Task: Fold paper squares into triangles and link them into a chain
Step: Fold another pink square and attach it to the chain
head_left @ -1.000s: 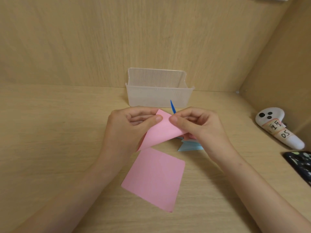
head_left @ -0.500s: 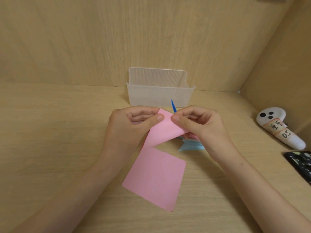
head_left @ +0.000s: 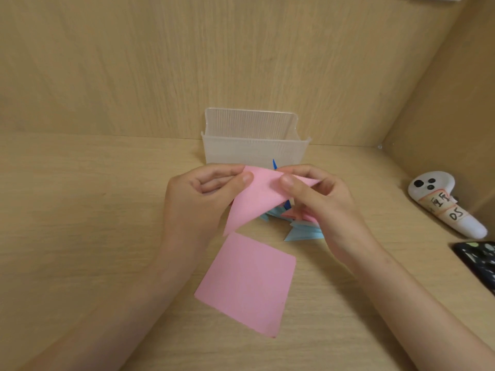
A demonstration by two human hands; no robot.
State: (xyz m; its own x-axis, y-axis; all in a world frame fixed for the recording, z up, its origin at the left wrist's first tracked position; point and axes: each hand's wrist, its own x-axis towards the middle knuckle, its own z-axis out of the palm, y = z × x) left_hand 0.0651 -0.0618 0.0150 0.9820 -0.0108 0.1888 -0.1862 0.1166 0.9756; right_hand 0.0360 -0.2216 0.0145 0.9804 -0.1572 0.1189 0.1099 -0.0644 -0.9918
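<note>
A pink paper sheet [head_left: 254,200] is held above the desk, bent over into a rough triangle. My left hand [head_left: 198,207] pinches its upper left corner with thumb and fingers. My right hand [head_left: 318,204] pinches its upper right edge. A second pink paper square [head_left: 247,283] lies flat on the desk just below the hands. Behind and under my right hand sits a pile of folded triangles [head_left: 302,231] in light blue, dark blue and pink, partly hidden.
A clear plastic box [head_left: 254,145] stands against the back wall behind the hands. A white controller with a handwritten label [head_left: 444,204] lies at the right. A dark patterned object [head_left: 479,261] sits at the right edge. Wooden walls close the back and right.
The held pink sheet has been bent further, its lower point now hanging lower and more to the left. Both hands stay in much the same place.
</note>
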